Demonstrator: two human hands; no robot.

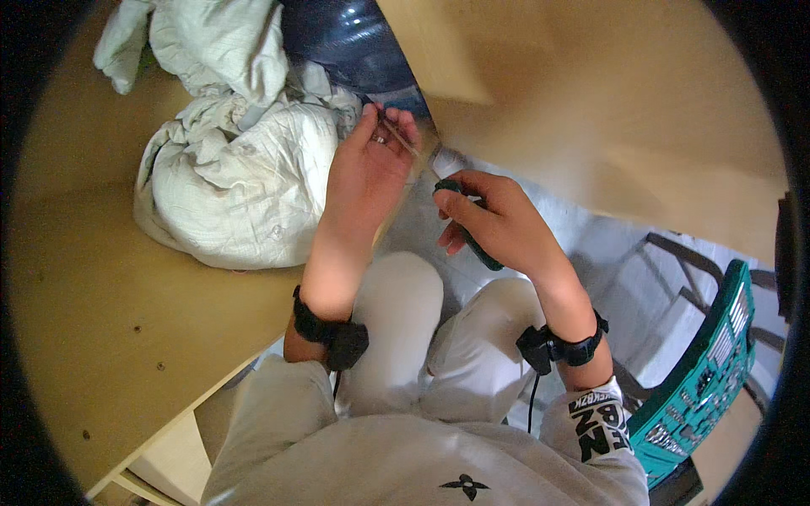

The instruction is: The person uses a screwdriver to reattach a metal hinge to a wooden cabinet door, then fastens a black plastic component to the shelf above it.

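My right hand [498, 218] is closed round the dark green handle of a screwdriver [474, 244]. Its thin metal shaft [400, 137] slants up and left to my left hand [369, 164]. There the shaft passes between my left thumb and curled fingers, which close loosely about its far end. Whether a small part sits at the tip is too small to tell. Just left of that hand lies a bundled cream cloth [245, 181] on a wooden board.
A large pale wooden panel [591, 110] rises at the upper right, beside a dark blue shiny surface [342, 42]. The wooden board [93, 278] spans the left. At the lower right, a green tool case [700, 379] stands open with several bits and sockets, near dark metal legs [688, 253].
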